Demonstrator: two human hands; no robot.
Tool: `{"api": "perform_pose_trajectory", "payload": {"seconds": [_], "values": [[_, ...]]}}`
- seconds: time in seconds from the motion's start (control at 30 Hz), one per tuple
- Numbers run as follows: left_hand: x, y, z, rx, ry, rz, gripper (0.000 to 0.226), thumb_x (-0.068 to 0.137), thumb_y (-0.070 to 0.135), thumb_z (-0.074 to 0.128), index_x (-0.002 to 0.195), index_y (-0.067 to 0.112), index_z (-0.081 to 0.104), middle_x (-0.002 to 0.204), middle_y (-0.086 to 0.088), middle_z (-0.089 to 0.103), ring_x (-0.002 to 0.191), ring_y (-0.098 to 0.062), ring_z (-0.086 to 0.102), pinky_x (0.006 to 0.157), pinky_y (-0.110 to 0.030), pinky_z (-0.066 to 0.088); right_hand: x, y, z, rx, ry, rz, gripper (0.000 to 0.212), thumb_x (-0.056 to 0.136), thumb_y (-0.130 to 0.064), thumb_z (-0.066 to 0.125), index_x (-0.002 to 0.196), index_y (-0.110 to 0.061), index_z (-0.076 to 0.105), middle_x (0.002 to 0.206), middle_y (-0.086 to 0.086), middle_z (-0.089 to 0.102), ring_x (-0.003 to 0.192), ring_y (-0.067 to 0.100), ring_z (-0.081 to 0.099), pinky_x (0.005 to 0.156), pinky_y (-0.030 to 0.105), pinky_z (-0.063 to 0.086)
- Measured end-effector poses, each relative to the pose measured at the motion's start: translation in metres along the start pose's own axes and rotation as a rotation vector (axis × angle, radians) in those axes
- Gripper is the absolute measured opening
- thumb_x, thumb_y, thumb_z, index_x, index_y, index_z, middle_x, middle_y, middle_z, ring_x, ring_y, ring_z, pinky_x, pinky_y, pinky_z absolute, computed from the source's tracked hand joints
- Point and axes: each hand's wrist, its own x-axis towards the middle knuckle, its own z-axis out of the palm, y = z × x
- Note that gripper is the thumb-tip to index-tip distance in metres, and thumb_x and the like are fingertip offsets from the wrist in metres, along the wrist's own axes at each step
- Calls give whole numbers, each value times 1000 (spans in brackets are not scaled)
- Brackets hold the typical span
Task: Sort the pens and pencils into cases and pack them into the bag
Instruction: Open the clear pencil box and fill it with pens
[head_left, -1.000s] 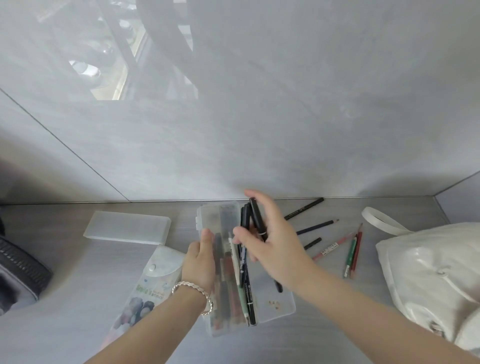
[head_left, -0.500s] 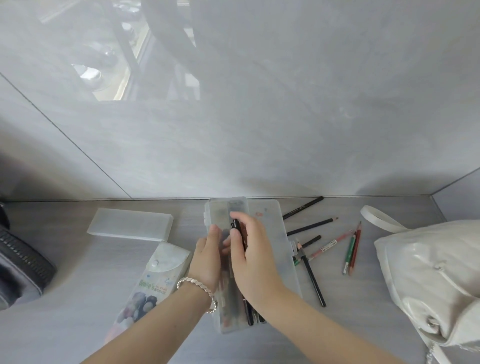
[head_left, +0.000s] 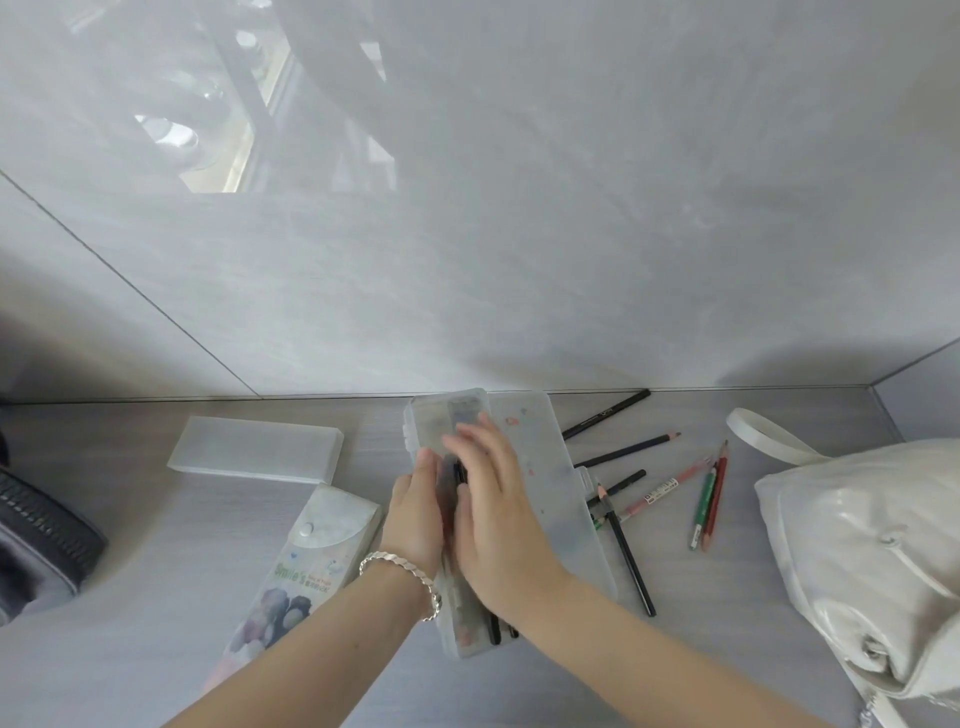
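Note:
An open translucent pencil case lies mid-table, its lid folded out to the right. Several dark pens lie in its tray. My left hand grips the tray's left wall. My right hand lies flat, fingers straight, pressing down on the pens. Loose pencils lie to the right of the case: a black pencil, a pink-white pencil, a green pencil and a red pencil. Further right sits the white bag.
A frosted closed case and a printed snap pouch lie left of the open case. A dark bag sits at the left edge. Two more black pencils lie by the back wall.
My right hand carried a bunch of dark pens down into the tray and flattened over them. One black pencil now lies on the table right of the lid.

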Motion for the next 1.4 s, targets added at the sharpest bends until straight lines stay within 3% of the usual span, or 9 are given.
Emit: {"api": "perform_pose_trajectory", "payload": {"seconds": [0.17, 0.33, 0.6, 0.7, 0.8, 0.9, 1.0, 1.27, 1.4], "values": [[11, 2, -8, -20, 97, -66, 51, 92, 51, 33, 118, 14, 55, 124, -6, 57, 118, -25, 49, 109, -42, 31, 45, 54, -47, -128, 355, 178, 37, 83, 5, 37, 113, -4, 56, 113, 10, 54, 106, 24, 50, 98, 28, 36], [15, 2, -14, 5, 136, -68, 50, 91, 51, 34, 114, 13, 57, 117, -6, 59, 112, -25, 51, 103, -40, 35, 69, 128, -77, -551, -180, 658, 41, 91, -7, 41, 131, -16, 42, 122, 20, 50, 103, 35, 54, 81, 37, 44], [13, -4, -18, 29, 161, -73, 54, 92, 51, 31, 123, 12, 52, 117, -3, 57, 111, -24, 50, 95, -34, 34, 66, 145, -78, -1119, -558, 260, 40, 76, 11, 51, 113, -4, 49, 121, 18, 43, 106, 32, 49, 77, 35, 41], [10, -7, -18, 43, 155, -56, 53, 92, 51, 31, 118, 11, 55, 118, -7, 59, 110, -24, 52, 95, -35, 36, 58, 140, -87, -1245, -335, -80, 27, 54, -4, 71, 80, -5, 63, 76, 8, 64, 74, 23, 62, 67, 25, 48], [6, -6, -16, 48, 149, -39, 53, 93, 50, 31, 119, 10, 54, 114, -5, 58, 107, -23, 51, 93, -35, 35, 43, 133, -98, -972, -137, -103, 14, 59, 4, 63, 70, -3, 58, 49, 5, 46, 41, 24, 45, 42, 21, 30], [-1, -2, -12, 66, 126, 18, 53, 96, 41, 32, 125, 1, 49, 103, -6, 48, 98, -23, 46, 99, -42, 35, 24, 144, -113, -945, -286, 281, 6, 85, -9, 49, 90, -12, 49, 77, 9, 57, 65, 32, 55, 48, 27, 28], [-10, 1, -14, 88, 119, 28, 54, 98, 34, 33, 124, -12, 44, 116, -31, 53, 117, -45, 46, 104, -50, 32, -1, 158, -129, -1025, -436, 398, 19, 87, -11, 45, 104, -15, 53, 110, 8, 54, 94, 29, 61, 62, 32, 40], [-19, -13, -43, 74, 146, 8, 52, 96, 37, 36, 118, -8, 52, 127, -31, 52, 119, -44, 48, 103, -48, 35, -21, 162, -125, -1122, -559, 333, 27, 86, -14, 49, 112, -15, 53, 117, 7, 47, 96, 27, 60, 63, 32, 40], [-18, -24, -62, 12, 184, -26, 40, 94, 46, 37, 113, 17, 56, 127, -17, 57, 118, -35, 51, 108, -46, 33, -3, 140, -130, -1149, -463, 400, 26, 85, -13, 51, 110, -10, 52, 115, 8, 55, 102, 28, 60, 73, 33, 46]]}}
